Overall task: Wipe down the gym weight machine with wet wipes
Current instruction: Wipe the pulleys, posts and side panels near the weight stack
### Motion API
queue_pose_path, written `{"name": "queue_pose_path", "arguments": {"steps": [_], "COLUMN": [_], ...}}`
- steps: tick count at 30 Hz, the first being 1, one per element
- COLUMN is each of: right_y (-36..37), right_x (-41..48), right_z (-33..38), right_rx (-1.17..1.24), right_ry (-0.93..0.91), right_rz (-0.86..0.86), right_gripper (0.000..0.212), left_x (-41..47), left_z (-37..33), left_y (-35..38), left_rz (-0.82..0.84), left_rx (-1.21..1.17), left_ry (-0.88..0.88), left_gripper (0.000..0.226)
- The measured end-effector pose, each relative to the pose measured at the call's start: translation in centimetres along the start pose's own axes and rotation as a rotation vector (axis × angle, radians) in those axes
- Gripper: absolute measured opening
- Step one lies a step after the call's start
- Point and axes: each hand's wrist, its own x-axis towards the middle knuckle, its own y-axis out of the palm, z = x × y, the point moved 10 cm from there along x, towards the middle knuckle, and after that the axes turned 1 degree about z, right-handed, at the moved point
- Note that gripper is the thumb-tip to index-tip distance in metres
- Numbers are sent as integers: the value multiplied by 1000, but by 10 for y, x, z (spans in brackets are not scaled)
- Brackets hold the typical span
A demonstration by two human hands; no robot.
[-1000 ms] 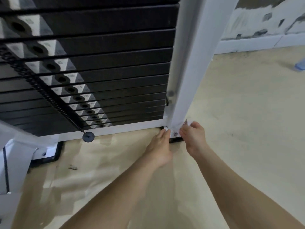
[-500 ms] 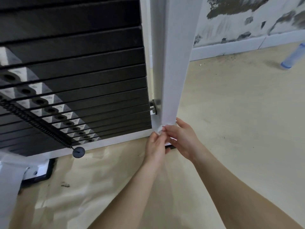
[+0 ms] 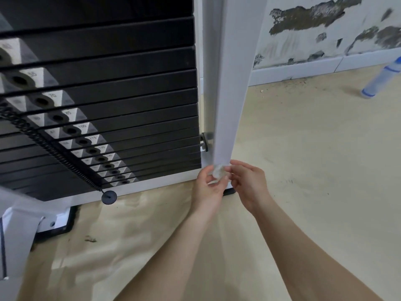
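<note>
Now the left hand [image 3: 207,190] and the right hand [image 3: 249,185] are meeting, each pinching a crumpled, soft-looking white wet wipe [image 3: 219,171] between thumb and curled fingertips. The wad is sitting right against the lower end of the machine's smooth, white-painted square upright [image 3: 230,83]. At five o'clock from the wipe, a black rubber foot [image 3: 230,191] is peeking out between the wrists. At eleven o'clock a small metal bracket [image 3: 205,141] is jutting from the post. From nine to eleven o'clock, the matte black slabs of the weight stack [image 3: 130,94] are lying flat, one on another, with grey numbered labels and round holes. A black coiled cord [image 3: 50,146] is running down to a round selector-pin knob [image 3: 109,197] at eight o'clock. Creased tan paper [image 3: 152,235] is covering the floor. At two o'clock a clear bottle [image 3: 382,81] is standing tilted near the peeling wall [image 3: 325,29].
</note>
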Motion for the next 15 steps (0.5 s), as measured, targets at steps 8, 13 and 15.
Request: {"name": "queue_pose_path", "arguments": {"steps": [8,13,15], "right_y": [-26,-21,-21], "right_x": [-15,2,2], "right_z": [-17,-44,-67], "right_rx": [-251,-1264,-1420], "right_ry": [19,-111,-103], "right_rz": [-13,141,166], "right_gripper": [39,59,49], "left_x": [-2,-6,-15], "left_z": [-5,28,61], "left_y": [-7,-9,0], "left_rz": [-61,106,295], "left_rx": [-38,702,1013], "left_ry": [1,21,52], "left_gripper": [11,34,37]}}
